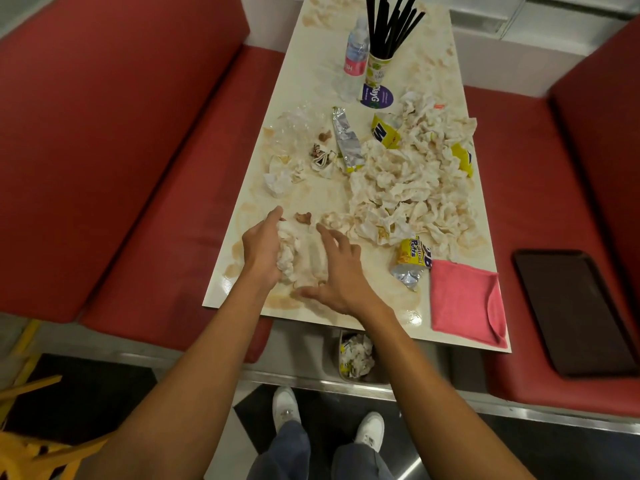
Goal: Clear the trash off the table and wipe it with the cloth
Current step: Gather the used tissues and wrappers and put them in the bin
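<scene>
The left grip (261, 244) curls round the left side of a wad of crumpled napkins (299, 258) near the front edge of the stained tabletop (433, 46). The right grip (341, 275) is spread wide, with straight fingers and thumb set against the wad's right and near sides; it closes on nothing.

On the floor just under the front edge of the tabletop stands a small bin (343, 372). It holds crumpled napkins and a bit of yellow wrapper. At the far end, a paper cup (379, 69) stands upright and is packed with black straws (391, 22) that fan out above its rim. A capped water bottle (356, 50) stands just beside the cup on its left; I cannot tell how full it is.

A large heap of napkins (408, 181) covers the middle and right of the tabletop, with yellow wrappers tucked in. A torn-open snack bag (412, 261) lies at the heap's near edge, touching the pink cloth (464, 303). The cloth lies folded flat on the near right corner. A foil wrapper (348, 143) and a clear plastic bag (298, 129) lie left of the heap.
</scene>
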{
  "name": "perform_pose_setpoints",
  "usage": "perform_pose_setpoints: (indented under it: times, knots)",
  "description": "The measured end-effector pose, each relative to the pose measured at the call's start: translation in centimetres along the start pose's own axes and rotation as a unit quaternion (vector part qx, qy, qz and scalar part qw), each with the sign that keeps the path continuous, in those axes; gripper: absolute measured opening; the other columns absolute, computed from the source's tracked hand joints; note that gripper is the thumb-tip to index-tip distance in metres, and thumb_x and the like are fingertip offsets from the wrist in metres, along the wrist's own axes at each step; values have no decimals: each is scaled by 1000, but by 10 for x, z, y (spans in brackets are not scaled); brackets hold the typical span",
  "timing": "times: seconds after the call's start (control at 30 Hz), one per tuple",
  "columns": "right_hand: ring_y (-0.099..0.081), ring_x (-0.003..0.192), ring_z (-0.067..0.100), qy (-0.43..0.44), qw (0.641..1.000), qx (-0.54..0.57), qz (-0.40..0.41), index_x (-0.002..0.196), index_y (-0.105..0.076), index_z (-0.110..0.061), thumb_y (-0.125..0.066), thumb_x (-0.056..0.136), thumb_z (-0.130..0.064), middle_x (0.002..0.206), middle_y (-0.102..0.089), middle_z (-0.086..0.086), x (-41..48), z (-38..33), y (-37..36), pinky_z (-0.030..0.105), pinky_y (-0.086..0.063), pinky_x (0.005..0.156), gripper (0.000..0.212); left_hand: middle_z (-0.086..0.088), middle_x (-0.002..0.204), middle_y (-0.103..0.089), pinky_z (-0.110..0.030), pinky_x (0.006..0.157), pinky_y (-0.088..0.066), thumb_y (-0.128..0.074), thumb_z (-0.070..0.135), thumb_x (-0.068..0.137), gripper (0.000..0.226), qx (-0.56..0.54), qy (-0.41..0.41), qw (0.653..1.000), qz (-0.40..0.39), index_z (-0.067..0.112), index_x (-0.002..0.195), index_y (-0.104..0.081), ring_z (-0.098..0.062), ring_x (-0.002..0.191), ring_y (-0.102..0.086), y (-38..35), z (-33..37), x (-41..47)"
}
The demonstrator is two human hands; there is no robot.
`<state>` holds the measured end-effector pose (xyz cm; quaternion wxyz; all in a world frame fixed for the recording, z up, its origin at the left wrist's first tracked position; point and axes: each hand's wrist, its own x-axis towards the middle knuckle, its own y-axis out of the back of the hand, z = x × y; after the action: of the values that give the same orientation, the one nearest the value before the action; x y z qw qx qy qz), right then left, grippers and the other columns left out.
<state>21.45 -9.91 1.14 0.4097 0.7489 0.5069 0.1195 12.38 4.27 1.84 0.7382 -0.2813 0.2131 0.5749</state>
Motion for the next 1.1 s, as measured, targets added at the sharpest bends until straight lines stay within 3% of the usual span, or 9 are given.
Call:
perform_pose_setpoints:
  times: [0.1, 0.23, 0.33, 0.5, 0.6, 0.7, 0.87, 0.97, 1.1]
  knots:
    - [-29, 136, 29, 29, 1000, -6, -7, 166, -15, -35, -92, 69, -54, 163, -34, 2, 4, -4, -20, 45, -28, 114, 126, -1, 56, -55, -24, 43, -39, -77, 38, 91, 31, -6, 15, 1000, -17, 15, 76, -63, -16, 39, -48, -3, 3, -4]
    - [-59, 99, 12, 30, 994, 96, 37, 124, -67, -29, -82, 87, -37, 110, -70, -8, 13, -5, -30, 32, -44, 89, 41, 0, 57, -58, -33, 62, -53, -80, 39, 87, 30, 7, 9, 1000, -14, 14, 77, -66, -22, 56, -59, -4, 3, -4]
    - [-61, 79, -5, -1, 980, 185, 69, 105, -76, -18, -75, 94, -19, 93, -72, -8, 8, -7, -17, 17, -47, 74, 11, -3, 69, -62, -48, 78, -61, -81, 44, 81, 32, 34, -7, 999, 0, 16, 76, -67, -26, 72, -64, 0, 1, 1]
    - [-68, 71, 6, -73, 944, 308, 91, 104, -79, -13, -79, 89, -7, 89, -77, -1, 6, -9, -4, 25, -57, 70, 16, -3, 96, -75, -53, 93, -61, -83, 58, 68, 51, 57, -32, 998, 7, 15, 94, -71, -30, 96, -75, 3, -2, -3]
    - [-73, 89, 22, -109, 893, 421, 118, 113, -73, -15, -77, 85, 2, 102, -72, 7, 9, -18, 4, 38, -62, 81, 33, -3, 86, -72, -42, 80, -60, -83, 47, 81, 35, 67, -36, 997, 9, 16, 82, -66, -25, 84, -72, 0, -10, -8]
    - [-71, 85, 14, -113, 867, 471, 116, 119, -65, -11, -75, 84, 6, 106, -68, 6, 9, -30, 14, 31, -61, 79, 40, -10, 82, -74, -50, 81, -62, -86, 44, 76, 33, 66, -28, 997, -3, 16, 77, -67, -31, 81, -72, 0, -15, -10]
    - [-75, 91, 17, -77, 867, 484, 88, 113, -75, -5, -67, 92, 1, 108, -77, 5, 4, -38, 17, 28, -60, 83, 23, -18, 95, -78, -50, 85, -62, -83, 40, 75, 35, 47, -16, 999, 4, 11, 85, -68, -39, 93, -77, 2, -14, -11]
    - [-73, 96, 15, -48, 908, 398, 118, 110, -81, -15, -70, 98, -12, 110, -76, 4, 5, -33, 12, 31, -60, 91, 16, -15, 91, -78, -51, 88, -62, -82, 41, 78, 33, 47, -13, 999, 14, 11, 85, -70, -36, 92, -77, 4, -12, -9]
    - [-67, 88, 2, -18, 945, 285, 161, 107, -83, -16, -77, 95, -17, 104, -70, 1, 8, -37, 2, 11, -50, 80, 13, -5, 80, -74, -38, 77, -61, -81, 37, 88, 27, 30, -13, 999, 12, 13, 85, -68, -24, 78, -75, 2, -13, -10]
